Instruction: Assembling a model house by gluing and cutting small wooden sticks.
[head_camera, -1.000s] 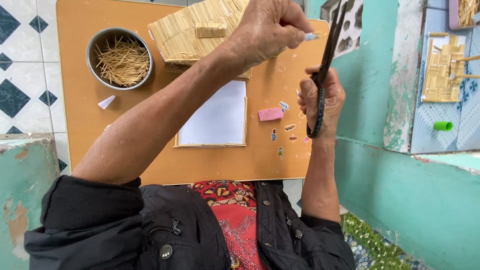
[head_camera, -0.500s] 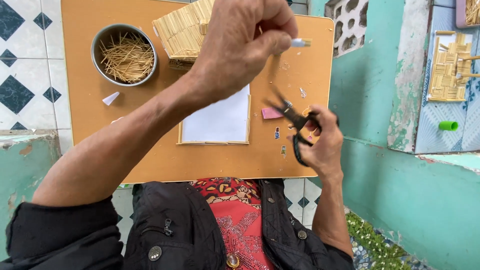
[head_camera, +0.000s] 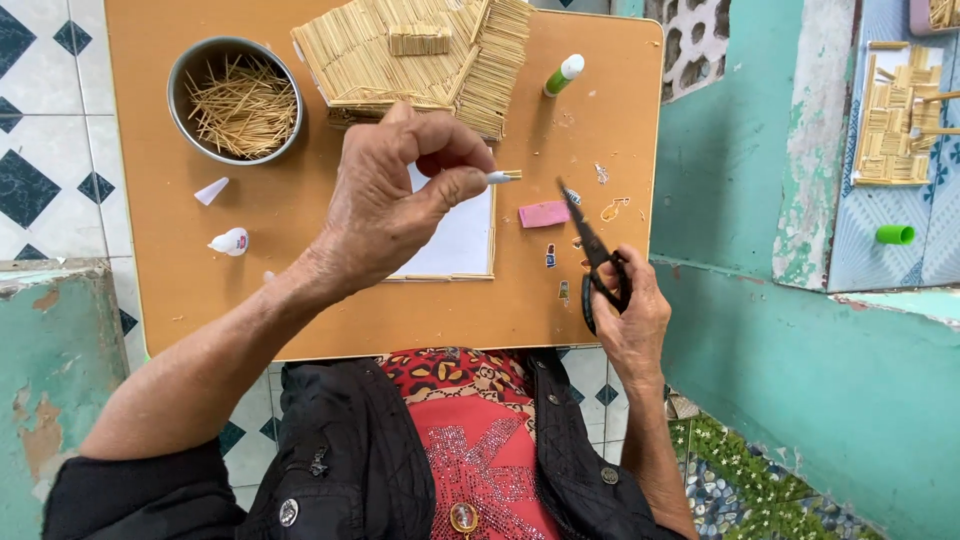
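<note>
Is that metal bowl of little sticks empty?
No, the round metal bowl at the board's far left corner holds a loose heap of thin straw-coloured sticks.

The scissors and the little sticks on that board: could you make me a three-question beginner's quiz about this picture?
1. True or false: the right hand holds black scissors.
2. What does the left hand pinch? A) a pink eraser B) a small white-tipped stick C) a green cap
3. What fills the metal bowl?

Key: 1 true. 2 B. 3 loose thin sticks.
</note>
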